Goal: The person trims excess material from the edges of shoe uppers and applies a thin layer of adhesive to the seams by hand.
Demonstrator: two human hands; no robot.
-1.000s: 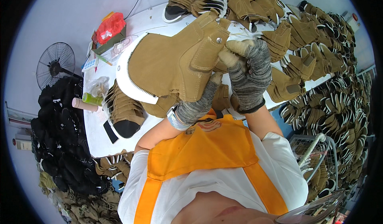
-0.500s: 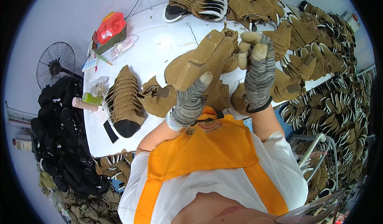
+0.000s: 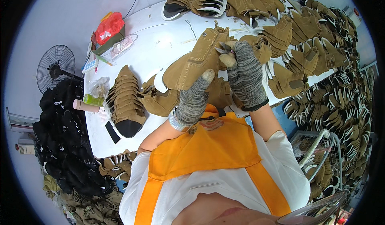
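Gloved left hand (image 3: 192, 101) clasps tan boot upper (image 3: 195, 61)
Just right of the upper, the right hand (image 3: 245, 74) grips pointed snips (image 3: 221, 48).

Clock positions read about view centre. Between 9 and 10: black wire-cage fan (image 3: 55, 70). Between 10 and 11: red plastic bag (image 3: 110, 27) atop green box (image 3: 110, 47). Near 10: blue-and-white calculator (image 3: 90, 66). 9: pink cylindrical bottle (image 3: 84, 105) beside green bottle (image 3: 93, 100). Past 8: dark smartphone (image 3: 112, 133). Near 4: grey wire basket (image 3: 321, 165).
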